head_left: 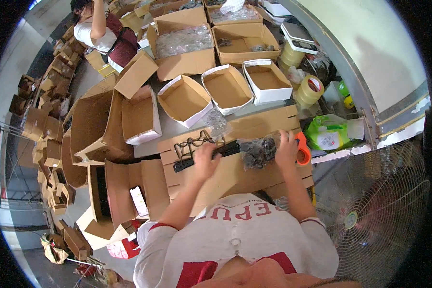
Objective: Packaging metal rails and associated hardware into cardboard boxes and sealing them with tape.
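Cardboard (247, 180) lies flat beneath both hands, apparently serving as a work mat. Over its left part, the left hand (206, 162) bends at the black bars (230, 148), fingers loosely curled; whether they pinch anything I cannot tell. Toward its right end, the right hand (286, 150) sits against a clear bag of dark parts (257, 152), perhaps steadying it, though its finger grip is unclear. At the cardboard's right edge, an orange tape dispenser (301, 142) rests, probably for easy reach. Beyond the cardboard, 3 white-sided boxes (228, 91) stand in a row, openings upward, presumably for access.
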A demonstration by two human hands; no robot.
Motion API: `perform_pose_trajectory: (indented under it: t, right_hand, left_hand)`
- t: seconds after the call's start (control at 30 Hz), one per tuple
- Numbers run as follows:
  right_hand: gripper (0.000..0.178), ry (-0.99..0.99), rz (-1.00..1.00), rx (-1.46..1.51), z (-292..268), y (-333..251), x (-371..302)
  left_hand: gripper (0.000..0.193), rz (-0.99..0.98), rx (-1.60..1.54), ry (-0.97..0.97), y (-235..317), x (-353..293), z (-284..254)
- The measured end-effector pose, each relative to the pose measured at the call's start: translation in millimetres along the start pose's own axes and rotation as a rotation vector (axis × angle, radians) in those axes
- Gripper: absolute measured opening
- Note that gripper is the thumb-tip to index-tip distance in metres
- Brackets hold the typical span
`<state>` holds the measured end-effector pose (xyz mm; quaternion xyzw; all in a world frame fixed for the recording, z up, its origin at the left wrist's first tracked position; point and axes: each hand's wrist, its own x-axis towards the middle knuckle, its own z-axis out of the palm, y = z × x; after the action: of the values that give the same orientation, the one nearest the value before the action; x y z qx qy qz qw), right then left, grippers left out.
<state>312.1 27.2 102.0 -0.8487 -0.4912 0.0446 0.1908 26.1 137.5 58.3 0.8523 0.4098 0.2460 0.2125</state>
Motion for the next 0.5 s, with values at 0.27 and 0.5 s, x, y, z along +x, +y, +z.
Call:
perform_pose_trajectory:
  t: [0.27,0.5]
  right_hand:
    - [0.060,-0.178,0.257,0.051,49.1,-4.0,7.5]
    - [0.042,0.053,-0.155,0.148,66.3,-41.0,10.9]
  left_hand:
    - [0.057,-0.218,0.425,-0.330,-65.1,39.5,-38.1]
    - [0.037,-0.158,0.510,-0.765,-75.1,72.8,-29.3]
